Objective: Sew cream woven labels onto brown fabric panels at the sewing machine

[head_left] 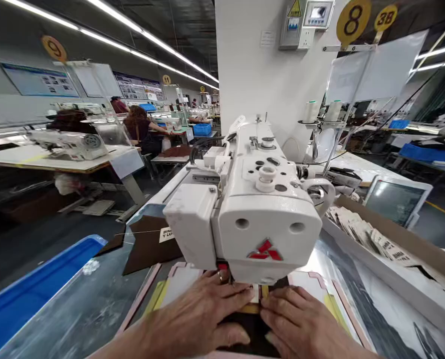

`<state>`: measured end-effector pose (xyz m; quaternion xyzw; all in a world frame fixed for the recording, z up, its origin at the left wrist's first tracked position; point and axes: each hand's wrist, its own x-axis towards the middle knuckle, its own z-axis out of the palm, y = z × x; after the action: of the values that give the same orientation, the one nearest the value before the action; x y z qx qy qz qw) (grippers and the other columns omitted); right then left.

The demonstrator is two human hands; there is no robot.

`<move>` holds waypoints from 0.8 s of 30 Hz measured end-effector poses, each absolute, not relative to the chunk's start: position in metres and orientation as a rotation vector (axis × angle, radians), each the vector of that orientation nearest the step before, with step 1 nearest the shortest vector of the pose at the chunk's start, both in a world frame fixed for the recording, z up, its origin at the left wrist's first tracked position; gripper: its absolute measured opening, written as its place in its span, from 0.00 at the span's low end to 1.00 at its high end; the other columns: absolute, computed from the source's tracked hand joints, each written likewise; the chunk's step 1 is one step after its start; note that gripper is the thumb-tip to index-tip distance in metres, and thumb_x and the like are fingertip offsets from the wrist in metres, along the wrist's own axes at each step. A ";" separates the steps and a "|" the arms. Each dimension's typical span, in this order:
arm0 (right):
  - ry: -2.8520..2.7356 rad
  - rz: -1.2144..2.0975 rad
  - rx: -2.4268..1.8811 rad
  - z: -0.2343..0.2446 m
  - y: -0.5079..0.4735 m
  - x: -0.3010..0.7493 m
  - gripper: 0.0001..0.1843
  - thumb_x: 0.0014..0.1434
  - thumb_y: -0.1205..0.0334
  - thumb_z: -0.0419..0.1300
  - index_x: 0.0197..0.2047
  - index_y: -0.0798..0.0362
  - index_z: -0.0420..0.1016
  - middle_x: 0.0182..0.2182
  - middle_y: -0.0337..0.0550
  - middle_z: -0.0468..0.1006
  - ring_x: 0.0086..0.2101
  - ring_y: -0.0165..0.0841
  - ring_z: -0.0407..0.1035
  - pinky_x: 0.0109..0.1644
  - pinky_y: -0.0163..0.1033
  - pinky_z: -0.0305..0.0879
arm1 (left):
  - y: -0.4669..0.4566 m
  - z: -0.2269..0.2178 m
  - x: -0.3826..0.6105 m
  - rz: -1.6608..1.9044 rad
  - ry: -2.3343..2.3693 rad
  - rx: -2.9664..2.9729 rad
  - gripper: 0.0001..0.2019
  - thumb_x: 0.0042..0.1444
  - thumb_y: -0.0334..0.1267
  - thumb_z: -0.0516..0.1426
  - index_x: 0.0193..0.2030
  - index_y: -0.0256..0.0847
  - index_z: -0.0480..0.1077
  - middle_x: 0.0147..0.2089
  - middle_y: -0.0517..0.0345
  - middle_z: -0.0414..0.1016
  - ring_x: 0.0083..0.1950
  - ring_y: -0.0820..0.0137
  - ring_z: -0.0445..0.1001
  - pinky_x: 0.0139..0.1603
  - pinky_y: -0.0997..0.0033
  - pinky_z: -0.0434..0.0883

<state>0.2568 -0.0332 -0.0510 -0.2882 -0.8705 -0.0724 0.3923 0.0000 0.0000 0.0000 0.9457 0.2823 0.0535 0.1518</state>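
Both hands lie flat under the head of a white sewing machine (269, 224) with a red emblem. My left hand (207, 311), a ring on one finger, presses with stretched fingers on dark brown fabric (247, 321). Its fingertips touch the edge of a small white piece (255, 294), which looks like a label. My right hand (301, 316) rests on the right side of the same fabric, fingers extended side by side. A yellow-edged frame (250, 308) shows between the hands. The needle area is hidden behind the machine head.
Left of the machine lies a brown fabric piece (147, 247) with a printed label (166, 234). A blue bin (46, 289) stands at the lower left. To the right, a cardboard box (402, 269) holds several labels (379, 242), near a screen (396, 202). Scissors-like metal tool (428, 341) lies front right.
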 end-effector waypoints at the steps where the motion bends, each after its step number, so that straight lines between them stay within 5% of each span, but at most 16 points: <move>1: -2.218 -0.207 -0.715 -0.053 -0.032 0.256 0.10 0.74 0.59 0.57 0.46 0.51 0.79 0.43 0.36 0.86 0.44 0.31 0.78 0.52 0.37 0.68 | 0.001 0.001 0.000 0.171 0.809 2.708 0.26 0.65 0.48 0.67 0.66 0.47 0.69 0.65 0.61 0.76 0.60 0.54 0.78 0.63 0.57 0.68; 7: -2.213 -0.408 -0.649 -0.063 -0.025 0.251 0.18 0.75 0.46 0.56 0.47 0.49 0.80 0.43 0.34 0.87 0.48 0.32 0.77 0.67 0.40 0.61 | 0.005 0.004 0.004 0.229 0.770 2.695 0.20 0.65 0.38 0.65 0.62 0.49 0.69 0.54 0.63 0.82 0.52 0.60 0.80 0.54 0.64 0.69; 14: -2.216 -0.431 -0.677 -0.066 -0.026 0.247 0.20 0.75 0.45 0.56 0.48 0.51 0.80 0.41 0.36 0.86 0.46 0.33 0.77 0.68 0.41 0.58 | 0.010 0.001 0.011 0.129 0.786 2.715 0.15 0.63 0.38 0.67 0.53 0.48 0.70 0.46 0.66 0.82 0.41 0.62 0.79 0.41 0.65 0.66; 24: -2.299 -0.304 -0.716 -0.061 -0.031 0.253 0.14 0.71 0.51 0.63 0.51 0.51 0.79 0.47 0.35 0.86 0.48 0.34 0.77 0.71 0.42 0.54 | -0.002 0.005 0.004 0.206 0.826 2.755 0.24 0.65 0.37 0.66 0.65 0.50 0.69 0.62 0.63 0.78 0.57 0.59 0.77 0.60 0.61 0.68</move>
<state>0.2533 -0.0313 -0.0614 -0.2765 -0.8874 -0.1174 0.3497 0.0045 -0.0017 0.0052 0.9475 0.2839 0.0709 0.1287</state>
